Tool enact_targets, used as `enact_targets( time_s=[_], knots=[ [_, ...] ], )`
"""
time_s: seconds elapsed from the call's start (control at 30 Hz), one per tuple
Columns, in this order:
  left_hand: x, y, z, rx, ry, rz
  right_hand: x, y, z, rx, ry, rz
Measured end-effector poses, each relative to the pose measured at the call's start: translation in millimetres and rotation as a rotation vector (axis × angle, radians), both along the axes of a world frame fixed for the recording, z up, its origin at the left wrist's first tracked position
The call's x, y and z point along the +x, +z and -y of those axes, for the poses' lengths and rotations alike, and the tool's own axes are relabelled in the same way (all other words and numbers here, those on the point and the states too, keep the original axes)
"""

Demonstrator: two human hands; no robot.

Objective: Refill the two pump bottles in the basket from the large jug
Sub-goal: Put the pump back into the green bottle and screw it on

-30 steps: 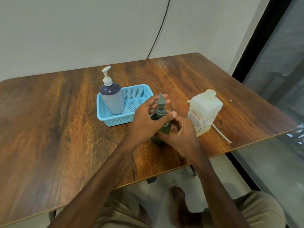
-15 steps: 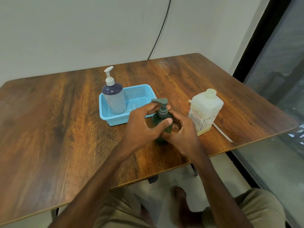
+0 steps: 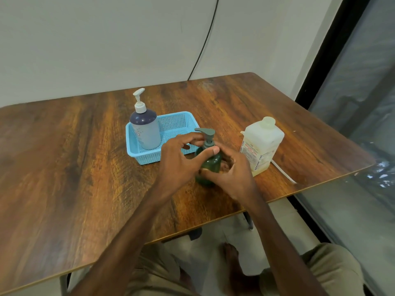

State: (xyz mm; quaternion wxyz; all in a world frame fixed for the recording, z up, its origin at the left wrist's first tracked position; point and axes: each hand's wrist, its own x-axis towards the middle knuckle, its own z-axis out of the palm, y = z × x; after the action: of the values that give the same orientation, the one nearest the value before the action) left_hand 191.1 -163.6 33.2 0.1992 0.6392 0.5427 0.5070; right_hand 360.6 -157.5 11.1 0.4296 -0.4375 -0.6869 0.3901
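Observation:
A small dark green pump bottle stands upright on the wooden table, just in front of the light blue basket. My left hand grips its pump collar, thumb and fingers around the neck below the green nozzle. My right hand wraps the bottle's body from the right. A taller bottle with a dark purple top and white pump stands in the basket's left end. The large whitish jug, capped, stands on the table to the right of my hands.
A thin clear tube or straw lies on the table by the jug's base, near the right edge. A black cable runs down the wall behind. A dark window frame borders the table's right side. My knees show below the front edge.
The green bottle's pump nozzle has turned from pointing away to pointing left, as my left hand twists the collar. The bottle and my right hand stay in place.

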Motion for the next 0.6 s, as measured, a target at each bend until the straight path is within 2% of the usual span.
enact_targets(
  time_s=[0.1, 0.27, 0.47, 0.6],
  knots=[
    [-10.2, 5.2, -7.2, 0.009, -0.106, -0.118, 0.2, 0.3, 0.3, -0.005, 0.004, -0.019],
    [-19.9, 6.3, -9.0, -0.027, -0.167, -0.137, -1.4, 0.3, 2.4, -0.006, -0.012, -0.027],
    [10.6, -5.3, 8.9, -0.040, 0.123, -0.099, -3.1, -1.7, 3.2, 0.019, -0.043, -0.030],
    [18.4, -3.5, 8.0, 0.021, 0.171, -0.103, -4.3, -1.3, 4.5, 0.024, -0.029, -0.057]
  ],
)
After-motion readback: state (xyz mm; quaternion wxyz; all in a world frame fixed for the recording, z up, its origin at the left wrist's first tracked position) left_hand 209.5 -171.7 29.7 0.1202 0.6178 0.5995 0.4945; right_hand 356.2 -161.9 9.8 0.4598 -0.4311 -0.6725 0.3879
